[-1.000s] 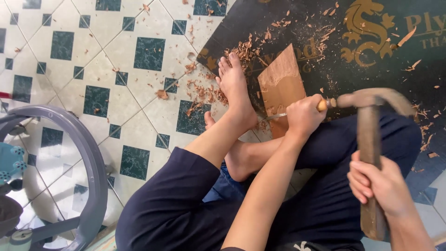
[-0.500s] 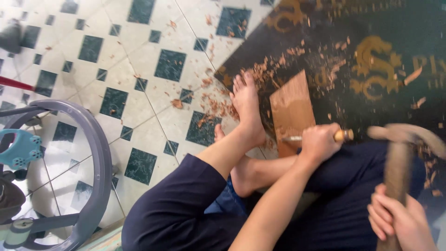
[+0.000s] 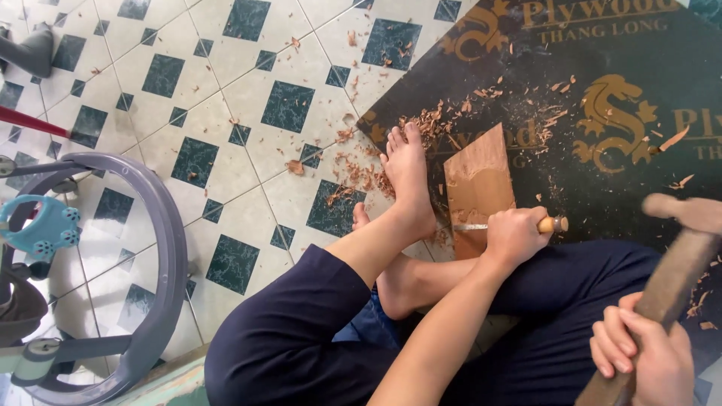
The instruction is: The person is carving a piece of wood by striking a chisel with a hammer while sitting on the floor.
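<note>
A dark plywood sheet (image 3: 602,60) is spread over the tiled floor (image 3: 150,98), where shavings are caught, and a reddish wood block (image 3: 475,177) is pinned on it by a bare foot (image 3: 408,177) so that it cannot slide. A wooden mallet (image 3: 669,271) is gripped by the right hand (image 3: 643,357), fingers wrapped tight around the handle, raised beside the chisel's butt. The chisel (image 3: 511,225) is enclosed by the left hand (image 3: 515,234), blade laid against the block's near end.

Grey walker ring (image 3: 162,248), red rod (image 3: 30,122), tiled floor (image 3: 226,90).

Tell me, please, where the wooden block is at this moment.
In the head view, the wooden block lies right of centre on the dark board, between the bare foot beside it and the left hand holding the chisel.
</note>
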